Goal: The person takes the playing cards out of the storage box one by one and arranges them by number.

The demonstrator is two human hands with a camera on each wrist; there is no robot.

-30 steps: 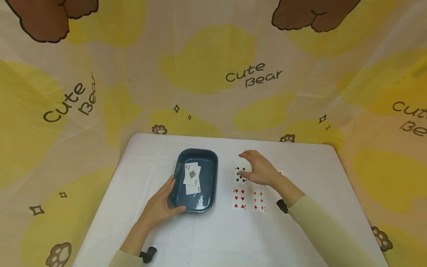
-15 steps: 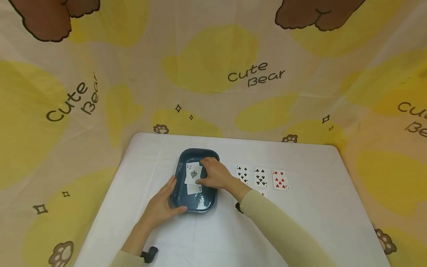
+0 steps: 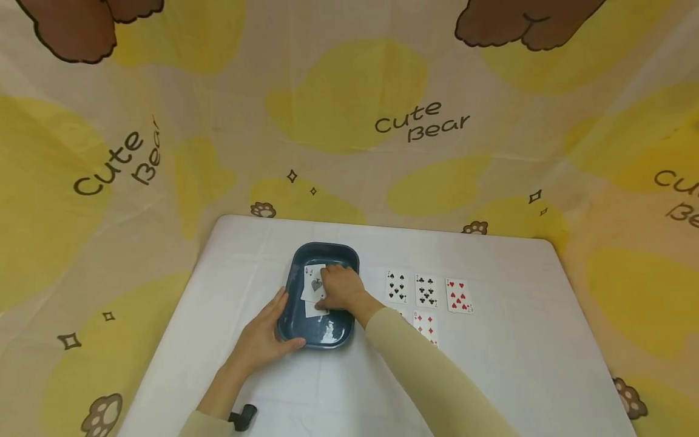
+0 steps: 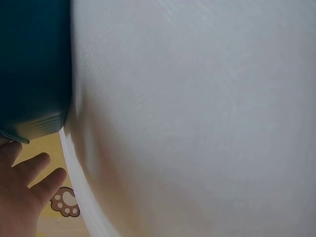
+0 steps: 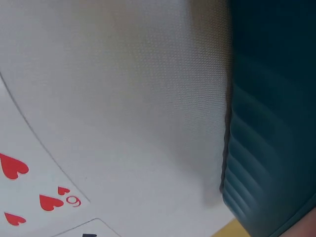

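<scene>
A blue tray [image 3: 308,331] holds an ace of spades [image 3: 314,284] overlapping another white playing card [image 3: 312,309]. My right hand [image 3: 345,288] reaches over the tray's right rim, finger and thumb curled at the ace's right edge and pinching there; its fingertips partly cover both cards. On the tray's left side, my left hand [image 3: 259,340] lies with fingers along the outer wall and thumb over the near-left corner. Its fingers look straight and spread in the left wrist view, below the tray wall [image 4: 34,64]. Only a sliver of the right hand [image 5: 302,228] shows in the right wrist view.
Right of the tray lie a seven of spades [image 3: 396,286], a seven of clubs [image 3: 426,291] and a seven of hearts [image 3: 459,295]. In front of them are a six of diamonds [image 3: 425,323] and a six of hearts [image 5: 39,182], mostly covered by the sleeve. White cloth covers the table [image 3: 508,352].
My right hand has moved left from above the sevens into the tray, and its fingers have closed in at the ace. The left hand stays at the tray.
</scene>
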